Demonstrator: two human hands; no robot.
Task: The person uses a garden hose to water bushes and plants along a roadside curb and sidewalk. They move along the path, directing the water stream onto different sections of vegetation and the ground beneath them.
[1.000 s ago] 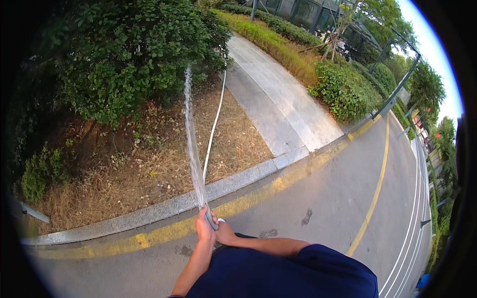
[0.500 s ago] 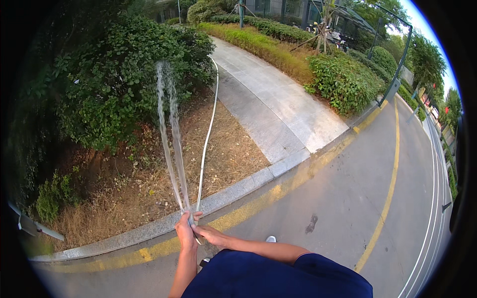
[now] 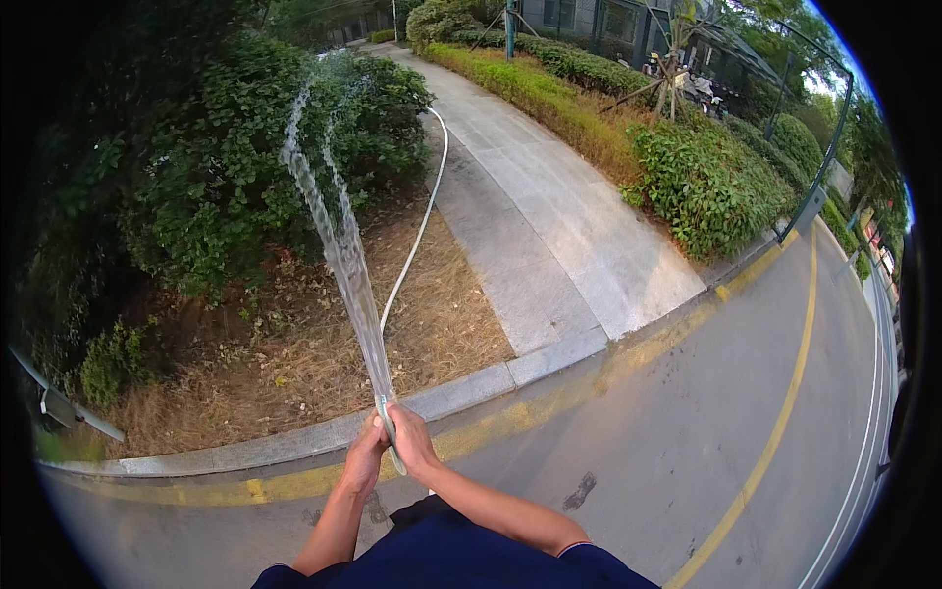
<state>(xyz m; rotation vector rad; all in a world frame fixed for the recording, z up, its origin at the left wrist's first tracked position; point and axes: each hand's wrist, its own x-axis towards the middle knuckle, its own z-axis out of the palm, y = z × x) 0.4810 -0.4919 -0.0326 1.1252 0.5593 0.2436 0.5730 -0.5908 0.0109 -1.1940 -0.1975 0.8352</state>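
The left hand [image 3: 365,452] and right hand [image 3: 413,441] are gripping the hose [image 3: 391,434] with fingers closed round it, by the kerb's [image 3: 294,436] road-side edge. Water [image 3: 351,270] is arcing toward the bush [image 3: 226,187]; steady wrists are probably helping the aim.

Beyond the right hand [image 3: 413,444] the hose [image 3: 445,147] looks whitish to me; behind it, the shirt [image 3: 451,550] is navy. Ahead of the left hand [image 3: 366,452] I see straw-brown dry grass [image 3: 456,304], then a deep green bush [image 3: 226,177]. Rightward of both, grey asphalt [image 3: 687,412] wears a patchy yellow stripe [image 3: 535,407].
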